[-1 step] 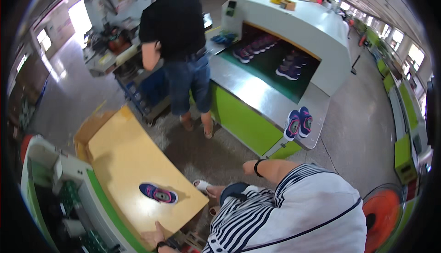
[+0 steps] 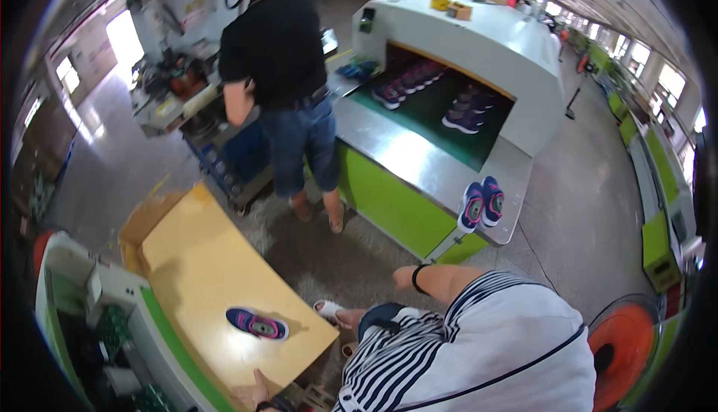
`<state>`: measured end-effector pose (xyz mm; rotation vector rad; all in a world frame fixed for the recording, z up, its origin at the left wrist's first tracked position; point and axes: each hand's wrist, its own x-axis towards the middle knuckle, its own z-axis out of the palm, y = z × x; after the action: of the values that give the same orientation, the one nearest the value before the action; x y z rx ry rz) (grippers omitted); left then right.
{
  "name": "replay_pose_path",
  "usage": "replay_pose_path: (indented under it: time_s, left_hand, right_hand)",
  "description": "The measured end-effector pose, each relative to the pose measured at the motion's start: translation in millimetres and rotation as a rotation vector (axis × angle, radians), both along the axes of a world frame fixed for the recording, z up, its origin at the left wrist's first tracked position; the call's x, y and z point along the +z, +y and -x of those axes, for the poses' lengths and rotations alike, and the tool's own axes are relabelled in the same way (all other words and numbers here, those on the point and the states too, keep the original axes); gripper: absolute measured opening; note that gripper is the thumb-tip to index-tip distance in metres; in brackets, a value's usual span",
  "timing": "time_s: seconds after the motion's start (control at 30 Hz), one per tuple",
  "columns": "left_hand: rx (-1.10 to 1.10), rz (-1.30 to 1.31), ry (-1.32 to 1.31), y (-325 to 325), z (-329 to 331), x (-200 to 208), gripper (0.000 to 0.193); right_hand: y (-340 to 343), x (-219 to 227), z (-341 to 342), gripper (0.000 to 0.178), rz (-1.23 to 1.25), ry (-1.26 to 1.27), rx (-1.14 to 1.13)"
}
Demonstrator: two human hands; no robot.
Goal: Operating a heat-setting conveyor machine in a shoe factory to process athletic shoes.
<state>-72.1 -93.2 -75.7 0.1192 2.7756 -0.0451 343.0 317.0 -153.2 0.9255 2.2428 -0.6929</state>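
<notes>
A single navy sneaker with pink trim and a white sole (image 2: 257, 324) lies on the pale wooden tabletop (image 2: 217, 262) at lower left. My left hand (image 2: 253, 391) rests at the near edge of that tabletop, fingers apart and holding nothing, a short way from the sneaker. My right hand (image 2: 405, 277), with a black band on its wrist, hangs beside my body above the floor; its fingers are too unclear to read. Ahead of it, a pair of matching sneakers (image 2: 481, 204) stands on the corner of the metal counter (image 2: 404, 159).
A white tunnel machine (image 2: 479, 49) holds several shoes on its green belt (image 2: 419, 116). A person in a black shirt (image 2: 277, 53) stands to its left, facing away. An open green-and-white machine (image 2: 97, 300) borders the wooden tabletop. An orange fan (image 2: 624, 356) is at lower right.
The whole view has shifted slightly. My hands and the sneakers otherwise keep their places.
</notes>
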Motion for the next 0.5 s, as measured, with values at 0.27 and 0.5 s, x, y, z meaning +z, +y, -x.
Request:
replay_pose_path:
  time_s: [0.27, 0.5]
  left_hand:
    - [-0.186, 0.152, 0.001, -38.4, 16.1, -51.6, 0.137]
    - [-0.199, 0.123, -0.009, -32.7, 13.0, -51.7, 0.13]
  right_hand:
    - [-9.8, 1.7, 18.9, 0.033, 0.081, 0.111, -0.134]
    - [-14.1, 39.6, 41.6, 0.037, 0.143, 0.131, -0.052]
